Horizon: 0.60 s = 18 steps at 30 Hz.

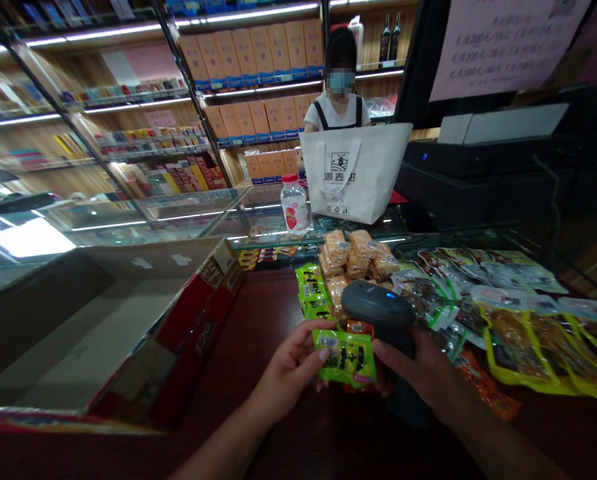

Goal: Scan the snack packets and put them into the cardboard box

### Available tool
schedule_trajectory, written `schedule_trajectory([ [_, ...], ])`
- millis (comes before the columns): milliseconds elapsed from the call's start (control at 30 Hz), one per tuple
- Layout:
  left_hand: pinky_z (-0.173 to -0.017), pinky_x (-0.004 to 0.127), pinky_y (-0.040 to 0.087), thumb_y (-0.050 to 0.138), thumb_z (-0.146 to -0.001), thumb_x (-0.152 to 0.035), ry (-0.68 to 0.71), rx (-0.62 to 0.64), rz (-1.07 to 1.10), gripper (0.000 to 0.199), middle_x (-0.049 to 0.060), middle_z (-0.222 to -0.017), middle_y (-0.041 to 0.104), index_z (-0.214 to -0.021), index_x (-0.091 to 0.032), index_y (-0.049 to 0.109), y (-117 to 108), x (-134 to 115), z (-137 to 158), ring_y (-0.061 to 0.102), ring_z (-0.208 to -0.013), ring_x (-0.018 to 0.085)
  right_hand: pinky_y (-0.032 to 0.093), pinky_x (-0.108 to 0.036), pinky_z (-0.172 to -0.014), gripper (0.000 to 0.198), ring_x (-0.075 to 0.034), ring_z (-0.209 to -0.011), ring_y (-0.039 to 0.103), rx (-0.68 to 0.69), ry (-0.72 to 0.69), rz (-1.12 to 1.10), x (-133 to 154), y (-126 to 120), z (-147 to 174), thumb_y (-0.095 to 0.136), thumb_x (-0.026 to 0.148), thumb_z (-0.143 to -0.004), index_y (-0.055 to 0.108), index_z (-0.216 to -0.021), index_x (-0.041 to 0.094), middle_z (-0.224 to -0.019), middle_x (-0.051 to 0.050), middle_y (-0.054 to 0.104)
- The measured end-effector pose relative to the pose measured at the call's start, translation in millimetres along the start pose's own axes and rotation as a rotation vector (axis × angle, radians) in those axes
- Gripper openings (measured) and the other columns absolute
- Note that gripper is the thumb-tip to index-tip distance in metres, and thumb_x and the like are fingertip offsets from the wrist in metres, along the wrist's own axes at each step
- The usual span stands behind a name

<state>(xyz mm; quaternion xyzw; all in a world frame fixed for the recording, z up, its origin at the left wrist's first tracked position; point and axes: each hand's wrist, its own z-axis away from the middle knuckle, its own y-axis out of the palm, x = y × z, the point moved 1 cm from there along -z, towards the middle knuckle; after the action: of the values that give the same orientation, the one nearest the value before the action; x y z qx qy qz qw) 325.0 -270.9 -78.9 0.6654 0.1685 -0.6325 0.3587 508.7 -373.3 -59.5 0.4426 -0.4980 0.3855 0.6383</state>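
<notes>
My left hand [295,363] pinches a small green snack packet [345,360] with black lettering, its thumb pressed on the front. A dark grey barcode scanner [378,310] with a blue light is gripped in my right hand [425,370], whose thumb reaches to the packet's right edge. More green packets [312,287] lie just beyond, beside a pile of clear-wrapped tan snacks [358,257]. Orange packets [361,328] show partly behind the held packet. To the right of the scanner lie several clear bags [438,313] and yellow-edged food packs [523,340].
An open cardboard box [193,313] stands on the left of the dark red counter [258,320]. Beyond are a pink-labelled bottle [295,207], a white bag [353,173] and a masked person [341,100] behind it. A dark monitor [418,73] stands at right.
</notes>
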Motion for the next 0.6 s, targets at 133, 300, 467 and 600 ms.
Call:
schedule_trajectory([
  [133, -0.047, 0.015, 0.042, 0.078, -0.083, -0.036, 0.026, 0.059, -0.005, 0.045, 0.005, -0.101, 0.072, -0.125, -0.026, 0.063, 0.0, -3.2, 0.1, 0.057, -0.058, 0.007, 0.049, -0.024, -0.043, 0.042, -0.017, -0.044, 0.06, 0.014, 0.022, 0.017, 1.9, 3.0, 3.4, 0.085, 0.055, -0.074, 0.066, -0.083, 0.019, -0.051, 0.0, 0.067],
  [300, -0.049, 0.016, 0.041, 0.082, -0.078, -0.03, 0.057, -0.003, -0.018, 0.046, 0.004, -0.092, 0.074, -0.121, -0.024, 0.064, 0.7, -12.0, -0.5, 0.059, -0.059, 0.009, 0.049, -0.024, -0.043, 0.039, -0.017, -0.043, 0.06, 0.033, 0.029, -0.002, -1.0, 1.3, 3.0, 0.083, 0.052, -0.076, 0.067, -0.087, 0.018, -0.054, 0.0, 0.067],
  [467, -0.056, 0.019, 0.047, 0.088, -0.071, -0.028, 0.066, -0.048, -0.073, 0.045, 0.001, -0.075, 0.071, -0.11, -0.02, 0.067, 15.8, -32.6, 2.2, 0.063, -0.063, 0.012, 0.058, -0.032, -0.062, 0.034, -0.026, -0.071, 0.071, -0.005, -0.064, 0.081, -5.4, -3.2, -0.3, 0.091, 0.036, -0.065, 0.072, -0.089, 0.02, -0.08, -0.003, 0.076],
  [600, -0.049, 0.017, 0.044, 0.088, -0.071, -0.034, 0.072, -0.198, 0.0, 0.04, 0.002, -0.077, 0.071, -0.101, -0.018, 0.067, 29.9, -35.9, 7.0, 0.059, -0.057, 0.009, 0.06, -0.042, -0.08, 0.039, -0.034, -0.093, 0.072, -0.036, -0.105, 0.002, -9.9, -5.0, -1.7, 0.091, 0.033, -0.065, 0.074, -0.099, 0.021, -0.098, -0.006, 0.079],
])
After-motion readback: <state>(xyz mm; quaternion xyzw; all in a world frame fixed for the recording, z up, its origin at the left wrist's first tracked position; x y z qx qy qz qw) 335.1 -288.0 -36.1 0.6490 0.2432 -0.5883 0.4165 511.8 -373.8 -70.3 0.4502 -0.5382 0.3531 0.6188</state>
